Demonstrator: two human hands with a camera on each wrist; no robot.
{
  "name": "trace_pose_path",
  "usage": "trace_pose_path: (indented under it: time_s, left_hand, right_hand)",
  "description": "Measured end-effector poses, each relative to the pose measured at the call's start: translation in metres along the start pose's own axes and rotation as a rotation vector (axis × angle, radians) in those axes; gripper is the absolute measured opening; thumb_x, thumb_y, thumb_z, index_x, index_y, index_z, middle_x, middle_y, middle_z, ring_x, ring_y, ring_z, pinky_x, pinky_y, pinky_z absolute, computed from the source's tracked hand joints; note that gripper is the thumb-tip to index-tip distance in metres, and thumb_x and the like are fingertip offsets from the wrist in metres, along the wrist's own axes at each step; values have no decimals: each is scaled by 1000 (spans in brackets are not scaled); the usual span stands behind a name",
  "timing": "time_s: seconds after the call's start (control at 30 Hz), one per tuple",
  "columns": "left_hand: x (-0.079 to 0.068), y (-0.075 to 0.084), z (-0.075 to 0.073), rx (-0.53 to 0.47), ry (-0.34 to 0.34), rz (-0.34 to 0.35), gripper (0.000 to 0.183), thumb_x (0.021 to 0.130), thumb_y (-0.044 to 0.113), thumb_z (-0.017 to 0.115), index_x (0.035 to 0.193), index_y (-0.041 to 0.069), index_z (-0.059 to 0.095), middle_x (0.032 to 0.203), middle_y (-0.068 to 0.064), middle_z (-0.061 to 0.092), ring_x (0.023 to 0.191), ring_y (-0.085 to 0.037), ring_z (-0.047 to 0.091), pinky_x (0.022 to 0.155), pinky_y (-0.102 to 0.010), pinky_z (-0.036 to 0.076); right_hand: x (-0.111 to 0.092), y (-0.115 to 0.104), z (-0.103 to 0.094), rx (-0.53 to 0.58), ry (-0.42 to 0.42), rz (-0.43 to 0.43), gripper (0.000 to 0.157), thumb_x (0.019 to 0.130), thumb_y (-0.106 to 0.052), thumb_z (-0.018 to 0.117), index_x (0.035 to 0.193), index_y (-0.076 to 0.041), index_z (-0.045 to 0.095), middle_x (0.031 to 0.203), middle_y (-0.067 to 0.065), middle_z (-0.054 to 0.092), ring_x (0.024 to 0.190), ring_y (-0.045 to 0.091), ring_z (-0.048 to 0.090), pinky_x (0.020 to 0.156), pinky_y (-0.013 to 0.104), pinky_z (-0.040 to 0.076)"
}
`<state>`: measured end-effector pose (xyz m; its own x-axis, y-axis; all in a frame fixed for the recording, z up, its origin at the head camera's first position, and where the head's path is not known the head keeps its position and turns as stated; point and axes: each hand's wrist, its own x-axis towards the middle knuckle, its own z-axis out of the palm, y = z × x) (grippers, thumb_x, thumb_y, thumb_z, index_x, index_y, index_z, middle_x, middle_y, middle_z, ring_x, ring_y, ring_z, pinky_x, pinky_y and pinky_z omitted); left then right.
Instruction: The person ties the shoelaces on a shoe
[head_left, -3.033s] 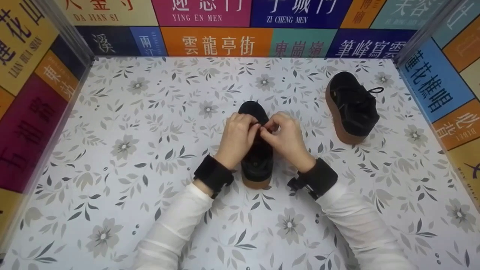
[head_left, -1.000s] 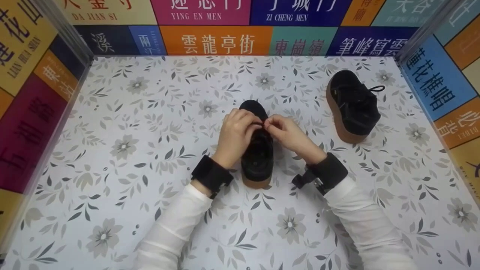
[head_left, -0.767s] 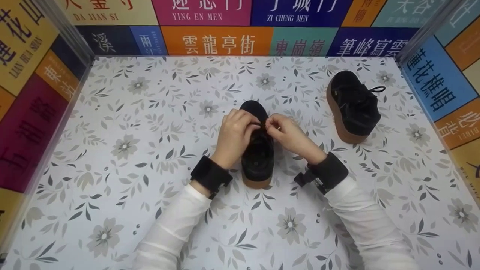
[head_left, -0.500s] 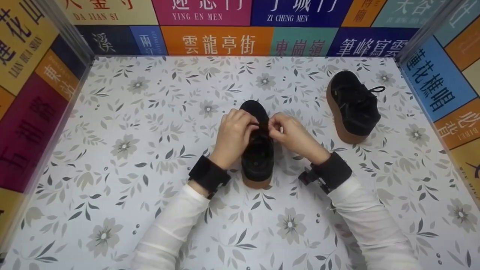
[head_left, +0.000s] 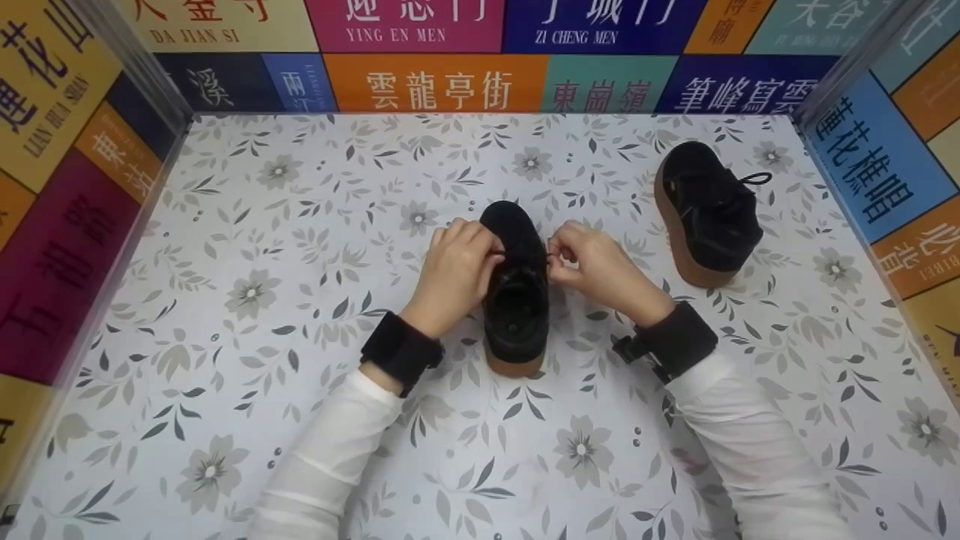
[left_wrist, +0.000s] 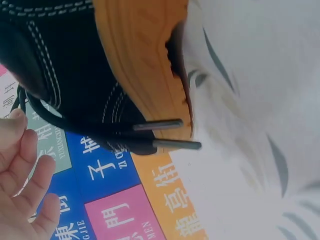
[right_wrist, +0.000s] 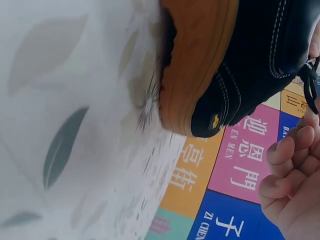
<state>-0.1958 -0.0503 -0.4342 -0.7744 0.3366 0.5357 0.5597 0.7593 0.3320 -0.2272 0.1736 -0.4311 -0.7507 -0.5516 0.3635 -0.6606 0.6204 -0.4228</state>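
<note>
A black shoe [head_left: 504, 218] with a tan sole stands upright on the floral surface, toe pointing away. My left hand [head_left: 454, 274] is at its left side and pinches black shoelace between thumb and forefinger. On the right side, my right hand [head_left: 601, 268] pinches a stretch of lace [right_wrist: 309, 82], seen as a small loop in the right wrist view. Two lace ends with metal tips [left_wrist: 159, 125] hang over the shoe's side in the left wrist view. The lace between the hands crosses the tongue, where the knot is too dark to make out.
A second black shoe [head_left: 709, 214] stands at the back right, a lace loop [head_left: 756, 178] sticking out from its side. Colourful panels with large characters [head_left: 435, 82] wall in the white floral surface [head_left: 300, 337] at the back and both sides.
From working close together over the tongue, my hands have drawn apart to either side of the shoe, the lace still pinched. The opening shows more now. Both shoes stay in place.
</note>
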Motion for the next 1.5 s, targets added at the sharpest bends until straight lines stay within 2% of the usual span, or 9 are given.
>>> trace_pose_path:
  time_s: [0.17,0.3,0.43,0.7,0.87,1.03,1.2,1.37,1.5]
  left_hand:
    - [-2,-2,-4,69,-29,39,8,90,17,60,92,10,63,93,-2,60,90,-21,51,76,-34,37]
    - [-6,-4,-5,119,-22,89,8,89,16,59,92,9,62,92,-3,59,88,-22,51,74,-34,37]
    - [-9,-7,-4,133,-17,128,8,88,14,59,91,7,61,90,-5,59,84,-23,51,71,-33,38]
    - [-15,-13,-3,85,-12,154,6,88,9,59,91,4,61,87,-6,58,82,-22,52,72,-33,43]
    - [-18,-15,0,72,-23,129,6,89,9,57,91,5,61,88,-6,58,83,-22,52,74,-32,45]
    - [-19,-14,4,1,-11,58,5,87,8,59,92,6,60,89,-5,58,84,-20,53,78,-32,46]
    - [-15,-10,8,-119,31,3,8,87,8,59,95,7,58,90,-4,59,86,-19,54,79,-31,46]
    - [-11,-4,7,-215,13,16,15,88,6,61,102,8,63,99,-3,61,95,-17,57,87,-27,47]
    - [-9,-2,7,-251,13,52,11,87,9,65,97,7,69,94,-3,63,92,-16,59,86,-24,48]
  right_hand:
    - [-2,5,-3,-102,13,-99,10,73,-9,62,80,-9,55,77,4,53,69,17,51,59,31,44]
    - [-3,9,-5,-165,27,-180,12,72,-6,62,80,-8,54,79,3,52,69,19,51,60,34,45]
    - [-6,12,-6,-189,28,-216,12,72,-5,61,81,-8,54,78,2,50,67,18,49,59,32,44]
    - [-9,14,-8,-144,-11,-221,9,75,-6,58,83,-7,53,78,3,50,68,16,50,58,29,47]
    - [-11,13,-2,-76,-3,-215,11,74,-1,58,82,-6,53,80,4,52,72,15,52,62,28,49]
    - [-13,10,9,-3,24,-155,11,76,-2,58,84,-8,53,77,3,52,71,15,50,62,27,46]
    - [-13,9,15,88,22,-89,6,87,-9,56,92,-6,57,78,3,57,69,13,51,60,26,45]
    - [-9,6,15,141,-16,-87,21,93,-20,59,110,-8,64,94,4,66,74,12,56,63,27,47]
    - [-4,1,11,136,15,-112,19,91,-20,63,104,-8,70,94,4,68,76,13,59,67,28,50]
